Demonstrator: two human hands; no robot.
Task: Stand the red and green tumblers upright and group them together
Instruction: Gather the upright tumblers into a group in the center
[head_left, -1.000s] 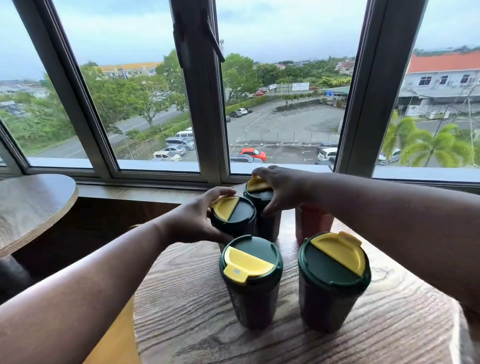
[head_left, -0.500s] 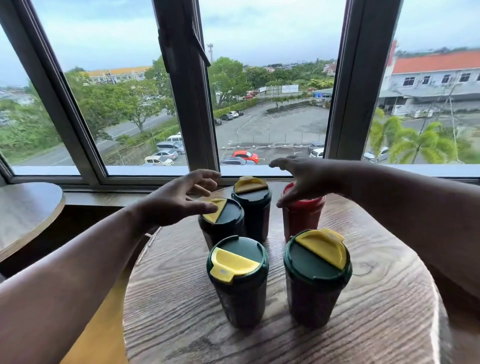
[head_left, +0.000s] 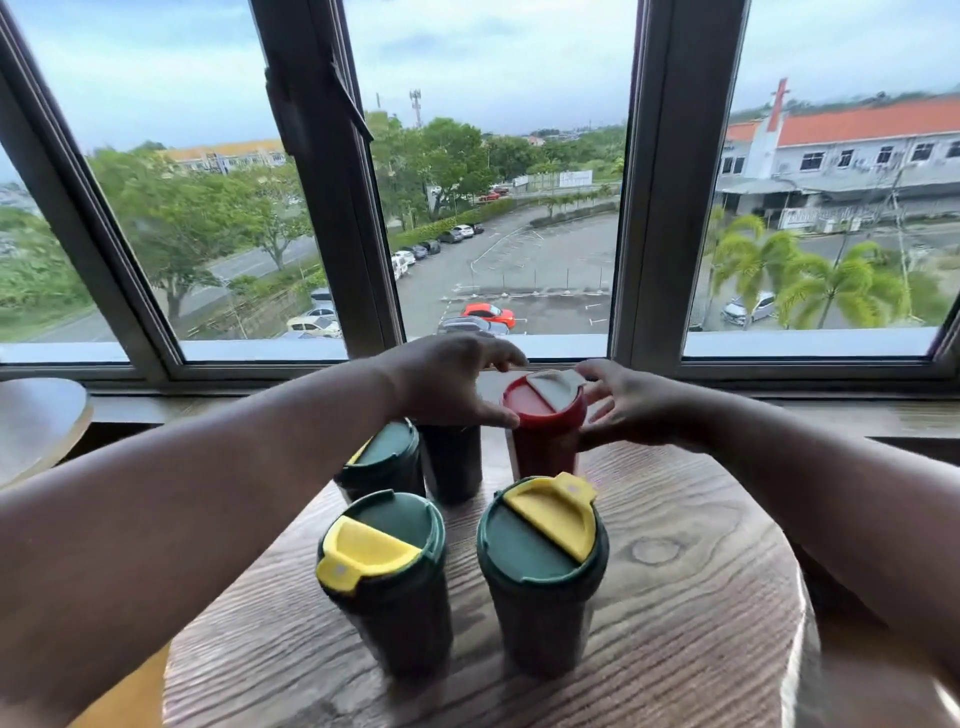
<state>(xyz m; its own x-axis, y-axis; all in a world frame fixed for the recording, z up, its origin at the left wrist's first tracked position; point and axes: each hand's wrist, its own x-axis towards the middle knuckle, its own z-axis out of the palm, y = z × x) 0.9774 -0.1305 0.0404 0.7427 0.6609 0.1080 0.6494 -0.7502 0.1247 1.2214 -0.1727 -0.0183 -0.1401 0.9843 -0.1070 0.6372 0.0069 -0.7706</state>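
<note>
The red tumbler (head_left: 543, 441) stands upright at the back of the round wooden table (head_left: 675, 597), its grey flap lid on top. My left hand (head_left: 447, 384) presses its thumb against the tumbler's left rim, and my right hand (head_left: 634, 410) cups its right side. Several green tumblers with yellow flaps stand upright: front left (head_left: 384, 582), front right (head_left: 543, 577), middle left (head_left: 382, 462), and a back one (head_left: 452, 467) whose lid is hidden under my left hand. The back green one stands right beside the red one.
The window sill (head_left: 779, 405) and dark window frames run just behind the table. A second wooden table (head_left: 36, 421) sits at the far left. The table's right half is bare wood.
My left hand left the middle-left green tumbler and moved right to the red one. My right hand shifted from above the red tumbler's lid to its right side.
</note>
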